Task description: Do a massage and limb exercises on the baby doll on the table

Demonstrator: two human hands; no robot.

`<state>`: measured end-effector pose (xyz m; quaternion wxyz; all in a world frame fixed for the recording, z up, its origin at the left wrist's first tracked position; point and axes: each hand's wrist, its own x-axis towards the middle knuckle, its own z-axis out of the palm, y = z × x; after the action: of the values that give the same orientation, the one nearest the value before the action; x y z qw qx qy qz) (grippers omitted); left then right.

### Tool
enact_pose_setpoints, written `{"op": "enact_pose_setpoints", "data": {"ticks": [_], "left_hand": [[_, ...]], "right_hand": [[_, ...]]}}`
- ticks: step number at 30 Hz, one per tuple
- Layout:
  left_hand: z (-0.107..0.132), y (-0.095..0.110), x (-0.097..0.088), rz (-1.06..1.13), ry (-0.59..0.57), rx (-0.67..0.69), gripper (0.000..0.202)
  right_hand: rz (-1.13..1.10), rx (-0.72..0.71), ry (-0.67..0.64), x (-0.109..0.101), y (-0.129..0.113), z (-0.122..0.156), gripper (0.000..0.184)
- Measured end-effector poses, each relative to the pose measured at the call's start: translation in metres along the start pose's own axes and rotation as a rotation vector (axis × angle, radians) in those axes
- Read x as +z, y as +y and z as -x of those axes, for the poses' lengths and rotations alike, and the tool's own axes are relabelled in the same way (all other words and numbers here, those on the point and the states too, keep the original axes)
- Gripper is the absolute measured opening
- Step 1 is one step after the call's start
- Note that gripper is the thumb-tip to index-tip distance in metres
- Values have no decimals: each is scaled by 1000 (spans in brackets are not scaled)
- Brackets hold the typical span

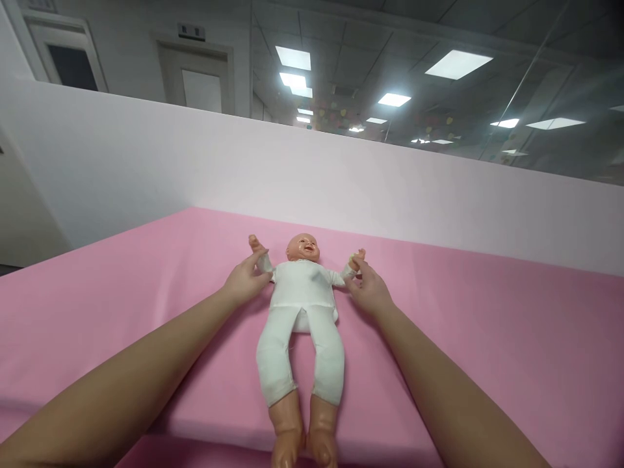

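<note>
Ok, L hand (247,279), R hand (369,288) hold doll (302,284); it's face-up

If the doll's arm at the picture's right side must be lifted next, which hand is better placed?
Probably the right hand: it is at that arm, while the left hand is across the doll's torso, at the other arm.

- White-clothed doll (303,286) lies face up on the pink padded surface (487,312), feet nearest
- Fingers of left hand (245,279) and right hand (371,292) hold its outspread arms
- White partition (370,185) stands behind
</note>
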<state>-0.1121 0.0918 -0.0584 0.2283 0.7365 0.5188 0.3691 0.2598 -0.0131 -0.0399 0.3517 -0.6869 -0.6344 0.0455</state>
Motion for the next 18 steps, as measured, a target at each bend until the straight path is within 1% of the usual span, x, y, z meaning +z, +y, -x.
{"op": "enact_pose_setpoints", "data": {"ticks": [2, 5, 7, 10, 12, 14, 16, 18], "left_hand": [[-6, -8, -3, -6, 15, -81, 79], [-14, -21, -4, -30, 20, -155, 83], [-18, -28, -4, -62, 3, -179, 87], [-20, -33, -3, -115, -22, -208, 93], [-20, -34, -3, -139, -35, -221, 96], [-19, -31, -4, -133, -47, -225, 97], [-17, -26, -6, -114, -48, -211, 94], [-11, -17, -6, -96, -23, -137, 88]], "right_hand": [[33, 113, 4, -4, 7, -3, 74], [60, 243, 10, -6, 15, -5, 71], [54, 288, -1, -7, 19, -5, 68], [66, 348, -58, -9, 26, -5, 68], [72, 384, -86, -10, 29, -6, 69], [68, 397, -87, -11, 31, -6, 70], [65, 394, -49, -12, 30, -6, 69], [42, 368, 36, -12, 24, -4, 67]]}}
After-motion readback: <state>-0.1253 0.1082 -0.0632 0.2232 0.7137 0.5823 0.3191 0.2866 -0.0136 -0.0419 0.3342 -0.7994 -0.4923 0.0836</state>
